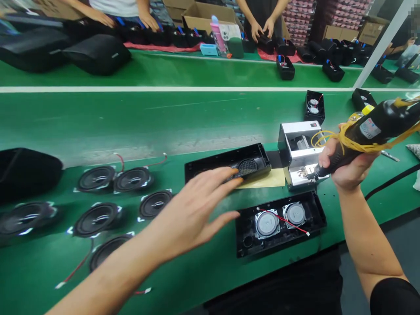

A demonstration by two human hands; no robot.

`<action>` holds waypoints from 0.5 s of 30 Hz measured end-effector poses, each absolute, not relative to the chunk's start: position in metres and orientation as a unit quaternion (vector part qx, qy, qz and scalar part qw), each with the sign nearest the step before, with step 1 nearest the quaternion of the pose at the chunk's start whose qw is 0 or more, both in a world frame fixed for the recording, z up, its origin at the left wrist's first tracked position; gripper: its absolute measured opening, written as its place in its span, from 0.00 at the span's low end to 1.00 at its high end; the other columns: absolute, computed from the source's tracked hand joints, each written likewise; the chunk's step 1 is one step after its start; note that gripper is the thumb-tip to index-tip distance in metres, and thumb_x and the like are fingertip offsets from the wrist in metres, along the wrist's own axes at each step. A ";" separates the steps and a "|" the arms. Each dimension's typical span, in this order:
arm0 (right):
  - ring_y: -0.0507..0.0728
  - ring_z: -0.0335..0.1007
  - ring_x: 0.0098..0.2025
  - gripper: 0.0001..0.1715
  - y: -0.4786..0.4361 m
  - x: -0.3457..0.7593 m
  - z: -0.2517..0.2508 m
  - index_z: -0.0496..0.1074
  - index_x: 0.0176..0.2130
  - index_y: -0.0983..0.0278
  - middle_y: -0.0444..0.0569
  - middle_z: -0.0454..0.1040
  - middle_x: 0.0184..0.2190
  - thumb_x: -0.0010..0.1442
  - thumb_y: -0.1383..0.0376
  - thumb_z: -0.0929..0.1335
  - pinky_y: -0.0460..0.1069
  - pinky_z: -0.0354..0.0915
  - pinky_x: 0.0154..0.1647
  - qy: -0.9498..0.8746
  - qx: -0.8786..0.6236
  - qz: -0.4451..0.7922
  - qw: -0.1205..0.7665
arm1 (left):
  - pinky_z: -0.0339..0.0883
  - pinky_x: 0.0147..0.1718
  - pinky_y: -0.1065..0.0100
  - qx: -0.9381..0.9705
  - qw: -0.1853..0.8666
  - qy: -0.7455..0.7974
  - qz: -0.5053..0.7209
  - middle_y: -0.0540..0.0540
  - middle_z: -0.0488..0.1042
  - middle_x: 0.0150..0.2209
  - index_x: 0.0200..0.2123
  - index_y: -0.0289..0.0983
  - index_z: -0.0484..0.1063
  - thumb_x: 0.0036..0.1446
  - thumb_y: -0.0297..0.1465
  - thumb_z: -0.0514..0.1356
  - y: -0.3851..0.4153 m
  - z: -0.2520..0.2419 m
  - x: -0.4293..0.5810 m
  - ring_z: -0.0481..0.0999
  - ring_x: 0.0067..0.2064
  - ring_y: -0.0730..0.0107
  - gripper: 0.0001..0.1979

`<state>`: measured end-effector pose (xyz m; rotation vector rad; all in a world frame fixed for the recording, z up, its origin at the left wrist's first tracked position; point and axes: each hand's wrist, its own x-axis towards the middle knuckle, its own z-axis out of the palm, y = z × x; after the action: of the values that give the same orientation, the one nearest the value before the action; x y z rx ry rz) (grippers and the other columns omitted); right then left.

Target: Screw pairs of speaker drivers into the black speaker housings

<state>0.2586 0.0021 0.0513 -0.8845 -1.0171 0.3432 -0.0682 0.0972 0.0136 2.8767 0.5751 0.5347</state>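
Note:
My right hand point(349, 164) grips a black electric screwdriver point(339, 159) wound with yellow cord. Its tip points down at the screw feeder point(300, 153), a silver and black box with a lit front. My left hand point(210, 201) is open, fingers stretched, over a black speaker housing point(226, 159) with a round grille; whether it touches the housing I cannot tell. Nearer me lies another black housing point(280, 245) with two silver-backed speaker drivers point(267, 224) in it and a red wire across them. A yellow sheet point(262, 181) lies partly under the far housing.
Several loose black speaker cones point(96, 218) with red wires lie at left, beside a black casing point(28, 170). A small housing point(314, 106) stands behind the feeder. Across a white rail point(164, 89), two people's hands work among black speaker boxes. A slanted white post point(377, 50) rises at right.

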 end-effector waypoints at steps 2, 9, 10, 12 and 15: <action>0.49 0.59 0.17 0.43 0.000 0.258 0.052 0.74 0.45 0.61 0.40 0.64 0.24 0.61 0.26 0.66 0.46 0.55 0.16 -0.471 -0.409 0.163 0.765 | 0.64 0.70 0.40 0.971 0.118 0.125 0.165 0.36 0.67 0.72 0.69 0.44 0.68 0.70 0.48 0.60 0.065 0.025 -0.045 0.68 0.71 0.42 0.29; 0.51 0.57 0.16 0.50 -0.008 0.257 0.056 0.73 0.54 0.59 0.39 0.66 0.24 0.54 0.24 0.68 0.47 0.55 0.15 -0.451 -0.421 0.186 0.765 | 0.54 0.67 0.22 0.976 0.200 0.056 0.069 0.30 0.58 0.76 0.62 0.42 0.76 0.62 0.52 0.69 0.006 0.007 0.030 0.57 0.75 0.27 0.31; 0.51 0.57 0.16 0.50 -0.009 0.255 0.058 0.73 0.54 0.59 0.39 0.66 0.24 0.53 0.24 0.69 0.47 0.55 0.14 -0.444 -0.425 0.190 0.766 | 0.53 0.67 0.22 0.974 0.209 0.047 0.072 0.31 0.59 0.76 0.57 0.41 0.79 0.64 0.48 0.68 0.004 0.002 0.035 0.58 0.75 0.29 0.24; 0.51 0.56 0.16 0.49 -0.013 0.253 0.064 0.74 0.52 0.58 0.39 0.67 0.23 0.51 0.24 0.70 0.47 0.53 0.13 -0.434 -0.420 0.191 0.774 | 0.50 0.70 0.25 0.968 0.229 0.038 0.091 0.35 0.63 0.74 0.47 0.40 0.81 0.68 0.40 0.65 0.002 -0.005 0.038 0.59 0.75 0.36 0.11; 0.50 0.52 0.14 0.44 -0.031 0.260 0.078 0.73 0.48 0.54 0.36 0.64 0.22 0.48 0.26 0.73 0.46 0.51 0.13 -0.431 -0.410 0.169 0.786 | 0.47 0.73 0.32 0.958 0.254 0.052 0.124 0.39 0.70 0.70 0.39 0.39 0.79 0.71 0.35 0.61 0.003 -0.008 0.032 0.63 0.74 0.45 0.09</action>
<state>0.2595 -0.0308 0.0776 -0.8850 -0.9288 0.3654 0.0320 0.0032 -0.0082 2.6030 0.1402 0.3374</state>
